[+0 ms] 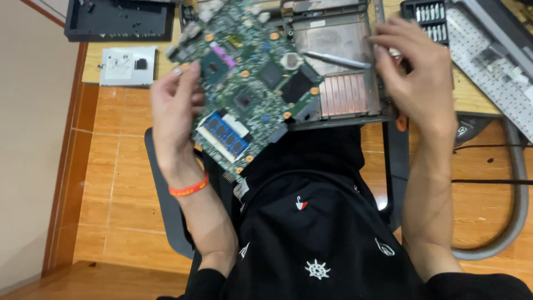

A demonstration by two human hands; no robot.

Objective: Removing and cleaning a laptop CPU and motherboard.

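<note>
A green laptop motherboard (250, 83) with blue memory modules, dark chips and a copper heatsink is tilted over the table edge and my lap. My left hand (175, 111) grips its left edge, thumb on top near a chip. My right hand (413, 72) rests on the right side of the grey laptop base shell (338, 39), fingers curled over its edge next to a thin metal tool (336, 59) lying inside. A red wristband sits on my left wrist.
A screwdriver bit set (430, 19) and a detached keyboard (488, 61) lie at the upper right. A hard drive (127, 65) and a black laptop cover (119, 19) sit upper left. A grey hose (516, 205) curves along the floor on the right.
</note>
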